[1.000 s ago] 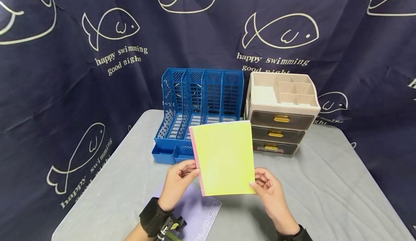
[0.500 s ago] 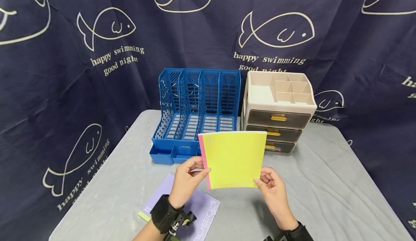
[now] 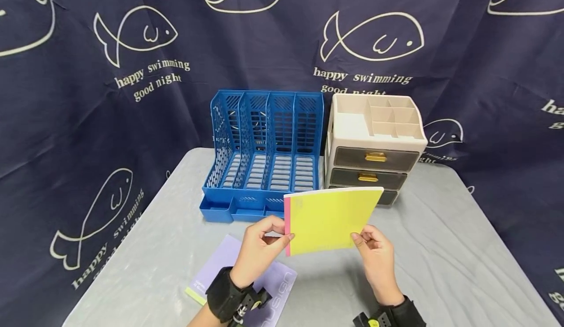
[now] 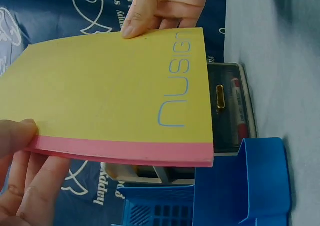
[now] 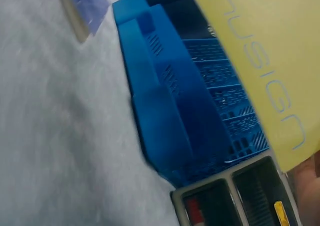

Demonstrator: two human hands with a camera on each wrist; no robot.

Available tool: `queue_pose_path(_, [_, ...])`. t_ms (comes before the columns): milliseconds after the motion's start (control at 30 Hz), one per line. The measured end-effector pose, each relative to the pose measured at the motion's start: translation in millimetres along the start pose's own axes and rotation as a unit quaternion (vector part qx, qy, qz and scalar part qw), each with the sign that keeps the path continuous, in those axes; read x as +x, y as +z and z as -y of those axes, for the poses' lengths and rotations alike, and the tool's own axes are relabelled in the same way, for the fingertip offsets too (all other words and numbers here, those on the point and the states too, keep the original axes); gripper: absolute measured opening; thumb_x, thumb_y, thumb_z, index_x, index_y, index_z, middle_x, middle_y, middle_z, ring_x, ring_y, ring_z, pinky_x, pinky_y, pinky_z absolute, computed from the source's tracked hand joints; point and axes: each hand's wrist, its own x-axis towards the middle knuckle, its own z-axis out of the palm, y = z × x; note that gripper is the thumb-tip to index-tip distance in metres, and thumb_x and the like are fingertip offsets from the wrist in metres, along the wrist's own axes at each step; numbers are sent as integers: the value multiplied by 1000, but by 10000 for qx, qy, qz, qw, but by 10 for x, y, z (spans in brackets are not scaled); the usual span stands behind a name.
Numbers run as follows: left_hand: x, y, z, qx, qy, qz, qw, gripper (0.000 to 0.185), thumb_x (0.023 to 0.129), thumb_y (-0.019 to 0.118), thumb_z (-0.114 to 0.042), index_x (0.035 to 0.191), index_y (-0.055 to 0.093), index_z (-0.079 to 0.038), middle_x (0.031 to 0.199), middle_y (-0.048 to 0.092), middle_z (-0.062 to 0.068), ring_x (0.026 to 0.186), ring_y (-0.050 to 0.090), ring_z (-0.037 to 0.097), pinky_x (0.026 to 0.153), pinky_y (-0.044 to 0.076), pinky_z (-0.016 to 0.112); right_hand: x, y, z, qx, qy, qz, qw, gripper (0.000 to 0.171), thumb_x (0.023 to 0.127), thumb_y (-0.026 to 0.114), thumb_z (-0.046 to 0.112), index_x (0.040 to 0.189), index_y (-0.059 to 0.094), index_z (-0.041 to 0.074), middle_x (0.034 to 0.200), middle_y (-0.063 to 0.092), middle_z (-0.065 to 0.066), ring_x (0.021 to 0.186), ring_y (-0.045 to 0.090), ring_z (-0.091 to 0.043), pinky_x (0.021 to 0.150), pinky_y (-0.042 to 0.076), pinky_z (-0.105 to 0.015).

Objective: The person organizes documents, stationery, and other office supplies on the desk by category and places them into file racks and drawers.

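Note:
Both hands hold a yellow notebook [image 3: 328, 218] with a pink spine above the grey table [image 3: 440, 263]. My left hand [image 3: 260, 248] pinches its pink spine edge near the lower left corner. My right hand [image 3: 374, 251] pinches its lower right corner. The notebook [image 4: 115, 100] tilts back toward flat, its cover lettering showing in the left wrist view and in the right wrist view [image 5: 265, 75]. A purple notebook [image 3: 233, 278] lies flat on the table under my left wrist.
A blue slotted file rack [image 3: 264, 151] stands behind the notebook. Right of it is a beige drawer organiser [image 3: 374, 146] with gold handles and open top compartments. A dark fish-print curtain [image 3: 110, 97] surrounds the table.
The yellow notebook has tipped from upright toward flat and shifted right and lower. Both hands moved slightly right with it.

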Motion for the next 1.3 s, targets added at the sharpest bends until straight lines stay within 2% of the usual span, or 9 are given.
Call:
queue_pose_path(67, [-10, 9, -20, 21, 17, -62, 10000, 11, 78, 73, 0, 87, 68, -5, 83, 68, 11, 75, 64, 9, 65, 57, 28, -12, 10, 19, 55, -70, -54, 9999, 13, 81, 63, -12, 76, 54, -5, 68, 46, 2, 62, 41, -10, 54, 36, -20])
queue_pose_path(267, [-12, 51, -73, 413, 566, -129, 9975, 21, 77, 76, -5, 98, 70, -7, 90, 70, 6, 78, 66, 13, 70, 57, 28, -39, 9, 9, 305, -342, -311, 9985, 12, 80, 62, -16, 75, 55, -8, 66, 50, 3, 61, 42, -10, 53, 36, -19])
queue_pose_path(400, [-17, 69, -104, 516, 674, -230, 9961, 21, 77, 76, -5, 97, 71, -8, 89, 70, 5, 78, 66, 13, 69, 57, 27, -39, -1, -40, 446, -521, -229, 9974, 14, 80, 60, -19, 73, 52, -9, 67, 50, 4, 63, 44, -8, 55, 38, -17])
queue_pose_path(700, [-42, 85, -186, 602, 687, -174, 9957, 14, 77, 75, 0, 81, 66, -11, 78, 64, 1, 73, 61, 11, 64, 57, 25, -20, -15, -95, 183, -19, -5, 9998, 11, 80, 65, -10, 76, 56, -7, 69, 54, 3, 64, 48, -7, 56, 40, -17])
queue_pose_path(900, [-48, 96, -198, 618, 691, -166, 9956, 17, 76, 74, 2, 77, 63, -11, 74, 60, 1, 69, 59, 10, 59, 56, 26, 0, -47, -115, 85, 144, 111, 9998, 10, 80, 65, -12, 87, 61, -8, 76, 65, 3, 72, 63, -6, 65, 50, -16])
queue_pose_path(1100, [9, 34, -210, 251, 573, -523, 9967, 14, 78, 73, 2, 80, 63, -8, 77, 61, 7, 73, 60, 10, 56, 57, 30, -26, -94, -93, -21, 117, 212, 9997, 31, 81, 66, -9, 112, 62, -10, 100, 69, -4, 94, 64, -11, 81, 51, -18])
queue_pose_path(1200, [81, -15, -245, 228, 719, -833, 9937, 13, 78, 72, 3, 80, 63, -6, 78, 60, 9, 74, 59, 9, 56, 57, 30, -38, -141, -83, -231, 6, 434, 9988, 32, 82, 66, -8, 114, 62, -8, 105, 69, -10, 98, 64, -10, 83, 51, -18])
queue_pose_path(1300, [168, -56, -284, 299, 957, -1221, 9874, 12, 78, 71, 5, 79, 63, -3, 78, 60, 11, 73, 59, 9, 55, 56, 27, -43, -180, -121, -425, -327, 785, 9955, 34, 80, 66, -12, 113, 62, -9, 105, 68, -18, 99, 64, -9, 85, 50, -18])
